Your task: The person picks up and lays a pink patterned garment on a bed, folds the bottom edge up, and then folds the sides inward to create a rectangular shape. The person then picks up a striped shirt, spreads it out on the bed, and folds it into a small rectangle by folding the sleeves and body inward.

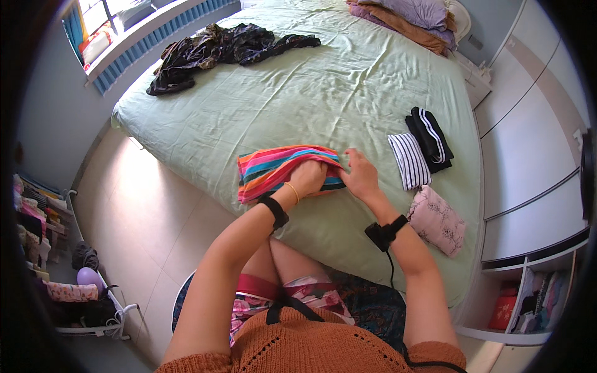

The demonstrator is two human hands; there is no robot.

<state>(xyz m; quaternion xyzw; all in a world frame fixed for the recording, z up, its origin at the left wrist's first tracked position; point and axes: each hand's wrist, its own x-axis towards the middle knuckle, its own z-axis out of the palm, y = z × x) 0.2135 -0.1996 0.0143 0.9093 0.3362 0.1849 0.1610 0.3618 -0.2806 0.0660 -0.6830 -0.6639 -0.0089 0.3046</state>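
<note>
A multicoloured striped cloth (pixel 268 165), folded into a rough rectangle, lies near the front edge of the bed. My left hand (pixel 308 178) rests on its right part with the fingers curled in at a fold; what the fingertips grip is hidden. At the cloth's right end is my right hand (pixel 361 175), thumb touching the edge and fingers apart. To the right lie a folded black garment with white stripes (pixel 431 140), a folded black-and-white striped garment (pixel 409 161) and a folded pink floral garment (pixel 437 221).
A crumpled dark patterned garment (pixel 224 49) lies on the far left of the green bed sheet (pixel 298 107). Folded bedding (pixel 410 21) is piled at the head. A white wardrobe (pixel 527 154) with open shelves stands right; a rack of clothes (pixel 70 279) stands left.
</note>
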